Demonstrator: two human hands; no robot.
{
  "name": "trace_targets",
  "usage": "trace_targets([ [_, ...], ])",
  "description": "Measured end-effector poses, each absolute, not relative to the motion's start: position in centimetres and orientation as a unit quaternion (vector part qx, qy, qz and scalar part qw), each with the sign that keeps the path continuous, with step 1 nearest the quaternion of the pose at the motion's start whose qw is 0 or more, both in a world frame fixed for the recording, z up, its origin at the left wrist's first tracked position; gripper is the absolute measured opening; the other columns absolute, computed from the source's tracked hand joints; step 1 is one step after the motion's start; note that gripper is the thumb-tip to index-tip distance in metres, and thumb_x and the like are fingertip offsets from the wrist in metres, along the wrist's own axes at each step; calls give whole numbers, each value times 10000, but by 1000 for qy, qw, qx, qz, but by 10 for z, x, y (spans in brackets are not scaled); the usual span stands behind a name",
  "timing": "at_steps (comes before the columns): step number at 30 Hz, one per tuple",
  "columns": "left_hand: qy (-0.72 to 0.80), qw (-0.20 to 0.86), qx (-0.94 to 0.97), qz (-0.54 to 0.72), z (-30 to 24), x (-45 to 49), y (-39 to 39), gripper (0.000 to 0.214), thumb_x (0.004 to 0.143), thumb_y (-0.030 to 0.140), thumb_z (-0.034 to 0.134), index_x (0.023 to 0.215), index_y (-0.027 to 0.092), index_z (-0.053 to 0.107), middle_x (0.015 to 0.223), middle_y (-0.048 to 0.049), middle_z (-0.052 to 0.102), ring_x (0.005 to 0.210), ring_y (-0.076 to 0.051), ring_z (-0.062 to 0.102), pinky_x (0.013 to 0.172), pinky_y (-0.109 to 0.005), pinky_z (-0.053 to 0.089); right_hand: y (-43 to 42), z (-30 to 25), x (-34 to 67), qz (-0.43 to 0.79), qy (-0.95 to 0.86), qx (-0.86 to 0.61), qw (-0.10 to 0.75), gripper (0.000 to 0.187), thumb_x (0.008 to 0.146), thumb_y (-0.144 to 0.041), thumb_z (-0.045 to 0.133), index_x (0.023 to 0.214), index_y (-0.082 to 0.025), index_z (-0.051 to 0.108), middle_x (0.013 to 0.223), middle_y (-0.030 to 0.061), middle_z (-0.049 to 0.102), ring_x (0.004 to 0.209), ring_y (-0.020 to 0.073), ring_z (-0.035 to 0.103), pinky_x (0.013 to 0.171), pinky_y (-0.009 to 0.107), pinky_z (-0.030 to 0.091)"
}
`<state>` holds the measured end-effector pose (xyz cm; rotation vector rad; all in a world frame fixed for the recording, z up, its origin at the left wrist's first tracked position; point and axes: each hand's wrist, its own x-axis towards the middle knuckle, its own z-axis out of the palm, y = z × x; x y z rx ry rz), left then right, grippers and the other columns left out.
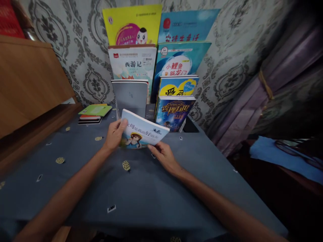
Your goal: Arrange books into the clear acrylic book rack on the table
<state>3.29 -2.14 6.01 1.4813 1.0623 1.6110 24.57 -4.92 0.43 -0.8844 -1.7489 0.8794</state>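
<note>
Gripping a thin, glossy paperback (143, 129) by its side edges, tilted above the cloth-covered worktop (151, 198), left hand (114, 134) and right hand (163, 155) with fingers closed on the soft cover. Behind it, upright picture books (176, 111) along the back edge; a small stack (91, 114) near the back left corner.

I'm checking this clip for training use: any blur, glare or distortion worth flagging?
In the head view, wide-angle distortion stretches the left forearm and right forearm and bends the tablecloth edges; light is dim, with the curtain falling into shadow at right; the held book stays readable, with no strong glare.
</note>
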Motion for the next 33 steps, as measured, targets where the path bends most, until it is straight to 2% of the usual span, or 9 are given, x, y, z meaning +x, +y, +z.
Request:
trace_targets([
  [3, 367, 394, 527, 658, 68, 38, -14, 404, 840, 577, 631, 821, 179, 697, 723, -29, 687, 682, -154, 610, 596, -249, 473, -40, 10, 240, 397, -701, -355, 474, 370, 915, -512, 552, 1029, -204, 723, 808, 33, 713, 680, 168, 635, 645, 334, 576],
  [7, 351, 452, 461, 678, 72, 39, -13, 339, 831, 492, 678, 948, 175, 706, 867, -50, 739, 842, -184, 672, 747, -289, 534, -43, 24, 240, 473, -661, -342, 471, 366, 898, -525, 591, 991, -190, 707, 650, -13, 603, 451, 78, 444, 390, 214, 403],
  [10, 380, 499, 428, 651, 63, 36, -14, 333, 810, 464, 703, 938, 157, 695, 872, -57, 745, 827, -190, 683, 766, -309, 545, -49, 27, 240, 545, -615, -332, 463, 412, 868, -567, 621, 1021, -188, 675, 612, -35, 564, 411, 60, 404, 332, 187, 339],
  [15, 441, 572, 452, 523, 35, 25, -8, 326, 749, 437, 758, 865, 146, 672, 758, -30, 710, 667, -154, 642, 653, -269, 523, -48, 16, 239, 594, -549, -347, 475, 396, 832, -557, 659, 967, -187, 614, 668, -16, 623, 476, 91, 532, 368, 200, 431],
  [18, 474, 579, 498, 438, 25, 17, -1, 266, 759, 391, 733, 886, 161, 692, 730, -13, 690, 621, -141, 613, 587, -238, 483, -44, 7, 242, 591, -532, -365, 484, 423, 796, -525, 697, 1033, -193, 587, 699, -20, 634, 524, 104, 561, 392, 206, 461],
  [21, 487, 524, 599, 359, 22, 10, 6, 198, 802, 360, 665, 855, 178, 721, 699, -14, 676, 584, -138, 577, 536, -222, 421, -40, -2, 245, 586, -565, -381, 439, 415, 799, -474, 691, 1077, -187, 581, 662, -41, 614, 507, 101, 542, 415, 217, 464],
  [24, 485, 385, 727, 296, 18, 9, 7, 232, 863, 355, 577, 835, 198, 746, 676, -24, 658, 586, -152, 548, 558, -242, 397, -38, -9, 249, 521, -639, -413, 388, 263, 822, -389, 637, 979, -178, 622, 604, -51, 581, 483, 96, 512, 437, 221, 434],
  [28, 498, 162, 818, 240, 10, 15, 0, 321, 935, 342, 465, 1055, 219, 736, 909, -71, 691, 833, -222, 602, 777, -326, 460, -39, -10, 253, 374, -723, -470, 341, 140, 825, -254, 598, 918, -190, 682, 699, -6, 664, 630, 135, 605, 556, 250, 462],
  [33, 467, 61, 865, 170, 4, 22, -9, 386, 960, 274, 412, 1251, 183, 649, 1103, -109, 618, 1036, -259, 542, 923, -412, 460, -39, -7, 254, 318, -749, -484, 323, 201, 847, -196, 565, 984, -197, 712, 845, 31, 738, 747, 175, 668, 667, 295, 508],
])
